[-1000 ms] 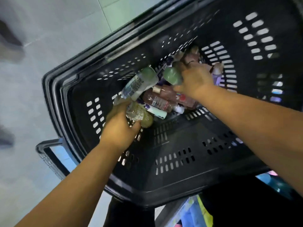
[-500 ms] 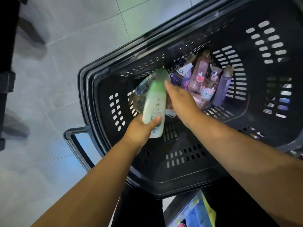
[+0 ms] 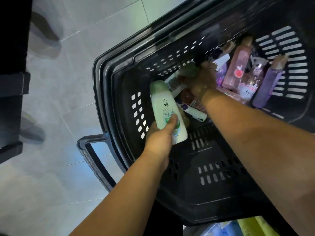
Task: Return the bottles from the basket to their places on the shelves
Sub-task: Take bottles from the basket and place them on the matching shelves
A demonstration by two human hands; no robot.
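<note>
The left grip [image 3: 160, 138] now has a white-and-green bottle [image 3: 164, 106] clear of the pile. A second ago it was down among the bottles; half a second ago it had this one lifted. It grasps the bottle's lower half, thumb across the label, cap pointing away from the wrist. The bottle is still inside the basket [image 3: 105, 92], close to the wall on the grip's outer side, so it is picked but not yet out.

The right grip [image 3: 202, 80] has gone the other way. Half a second ago it was just beside the lifted bottle; now it reaches deeper into the pile, its fingers lying over a green-capped bottle [image 3: 189, 69]. The picture is blurred there, and I cannot tell whether the fingers have closed on it or only touch it.

Beyond the right grip, a pink bottle [image 3: 238, 65] and a purple bottle [image 3: 269, 82] lean upright against the far wall, and more bottles lie flat under the wrist.

For the task, one bottle looks ready to go to its place and a second seems about to follow. Most of the load is still in the basket, so this is early work.
</note>
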